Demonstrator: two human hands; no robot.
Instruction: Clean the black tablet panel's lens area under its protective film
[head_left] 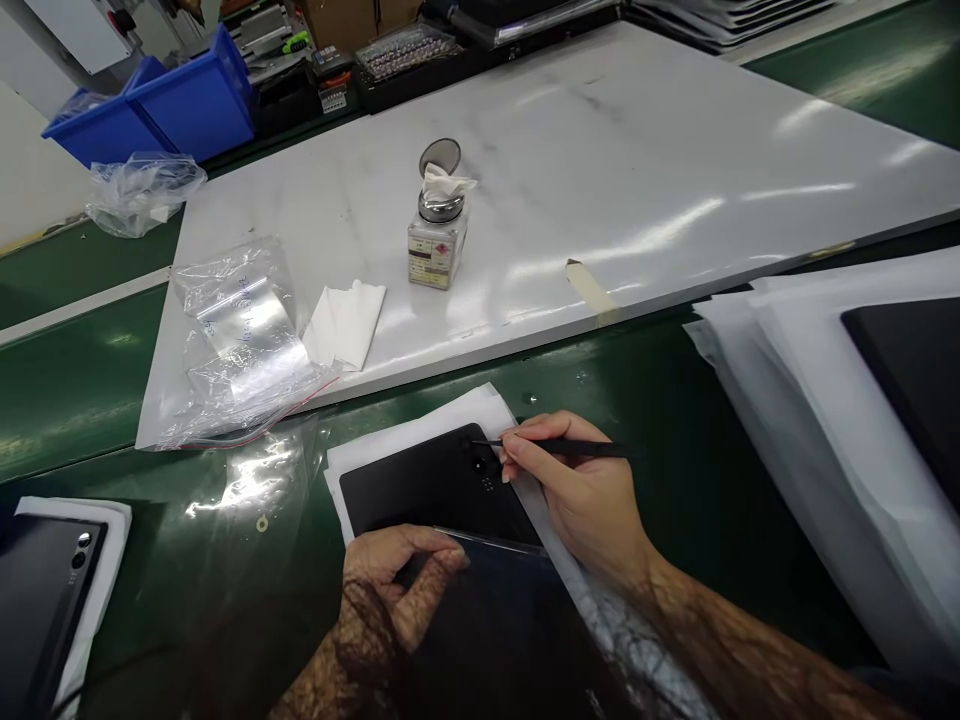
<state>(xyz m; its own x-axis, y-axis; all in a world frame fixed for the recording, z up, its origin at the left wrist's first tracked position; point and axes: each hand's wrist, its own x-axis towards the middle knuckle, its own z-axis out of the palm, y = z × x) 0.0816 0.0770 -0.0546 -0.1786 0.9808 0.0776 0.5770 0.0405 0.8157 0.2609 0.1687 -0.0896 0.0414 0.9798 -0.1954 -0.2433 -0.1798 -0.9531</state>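
A black tablet [420,475] lies back up on white wrapping sheets [480,405], its camera lenses near the far right corner. My right hand [574,490] is closed on slim black tweezers [592,447], whose tip meets the tablet beside the upper lens. Between thumb and forefinger, my left hand [409,575] pinches the upper edge of a clear plastic film [499,590]. This film spreads over the lower part of the tablet, with the black surface showing through. Whether the tweezers grip anything small cannot be made out.
A pump bottle [437,250] with its lid up, a folded white wipe [346,322] and a clear zip bag [247,340] rest on the white board [540,180]. Another tablet [41,590] lies left; wrapped sheets [810,400] are stacked right. A blue bin [172,110] stands behind.
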